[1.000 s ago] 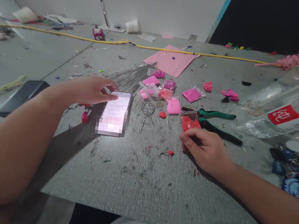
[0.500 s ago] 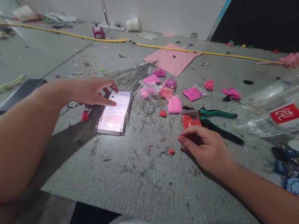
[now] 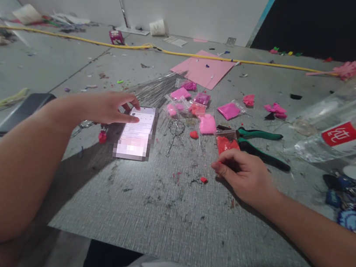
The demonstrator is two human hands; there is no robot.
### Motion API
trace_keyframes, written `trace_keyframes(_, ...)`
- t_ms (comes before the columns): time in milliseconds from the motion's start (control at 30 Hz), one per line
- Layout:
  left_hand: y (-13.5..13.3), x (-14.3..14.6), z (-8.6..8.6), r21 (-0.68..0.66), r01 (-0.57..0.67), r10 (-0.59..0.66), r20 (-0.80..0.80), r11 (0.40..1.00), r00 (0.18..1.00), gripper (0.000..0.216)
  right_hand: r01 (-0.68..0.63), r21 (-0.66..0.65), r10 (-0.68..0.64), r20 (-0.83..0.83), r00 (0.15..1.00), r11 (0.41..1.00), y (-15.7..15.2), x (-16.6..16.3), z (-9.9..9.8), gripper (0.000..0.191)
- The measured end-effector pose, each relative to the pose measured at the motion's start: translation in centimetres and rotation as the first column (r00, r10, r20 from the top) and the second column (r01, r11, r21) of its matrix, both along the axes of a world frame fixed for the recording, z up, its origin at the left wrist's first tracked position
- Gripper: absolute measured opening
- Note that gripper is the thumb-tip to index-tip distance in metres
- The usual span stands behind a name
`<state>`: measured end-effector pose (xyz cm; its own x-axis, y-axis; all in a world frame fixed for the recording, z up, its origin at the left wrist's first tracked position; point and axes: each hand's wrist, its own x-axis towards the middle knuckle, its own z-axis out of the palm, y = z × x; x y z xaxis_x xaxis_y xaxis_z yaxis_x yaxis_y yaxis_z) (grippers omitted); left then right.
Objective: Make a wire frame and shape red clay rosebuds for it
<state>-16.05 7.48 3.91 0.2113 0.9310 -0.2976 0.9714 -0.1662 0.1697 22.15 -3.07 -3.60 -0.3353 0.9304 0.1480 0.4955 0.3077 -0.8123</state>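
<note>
A phone (image 3: 136, 134) with a lit screen lies on the grey table, its lower part blurred out. My left hand (image 3: 112, 105) reaches over its upper left edge, fingers apart, with the thumb at the screen. My right hand (image 3: 242, 171) rests on the table, its fingers curled and thumb against the fingertips; anything between them is hidden. Just behind that hand is a bag of red clay (image 3: 227, 145). A small red clay piece (image 3: 203, 180) lies to its left, and a red lump (image 3: 194, 134) farther back. Between phone and lump lies a twisted wire shape (image 3: 175, 135).
Green-handled pliers (image 3: 262, 135) lie behind my right hand. Several bags of pink clay (image 3: 208, 124) are grouped mid-table, near a bundle of thin wires (image 3: 156, 89) and a pink sheet (image 3: 203, 70). Plastic bottles (image 3: 339, 138) stand at right. A yellow cord (image 3: 195, 56) crosses the back.
The text on the phone's screen has shifted slightly. Both hands stay almost where they were, and the view has moved very little.
</note>
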Motion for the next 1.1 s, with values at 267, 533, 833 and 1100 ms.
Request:
trace_keyframes(267, 0.2, -0.5, -0.7, 0.051, 0.060, -0.063, 0.066, 0.997, 0.996, 0.058, -0.027, -0.072, 0.023, -0.053, 0.998, 0.997, 0.2, -0.1, -0.3, 0.026)
trace_keyframes(533, 0.5, -0.7, -1.1, 0.060, 0.049, -0.049, 0.004, 0.997, 0.999, 0.054, -0.025, -0.062, 0.024, -0.017, 1.000, 0.998, 0.2, 0.0, -0.2, 0.025)
trace_keyframes(833, 0.2, -0.3, -0.3, -0.034, 0.065, -0.065, -0.008, 0.997, 0.998, 0.070, -0.030, -0.048, 0.031, 0.022, 0.999, 0.998, 0.2, -0.1, 0.1, 0.025)
trace_keyframes(1100, -0.7, -1.2, -0.2, -0.092, 0.161, -0.160, 0.019, 0.983, 0.987, 0.108, -0.029, -0.039, 0.030, 0.020, 0.999, 0.999, 0.1, -0.1, 0.2, 0.025)
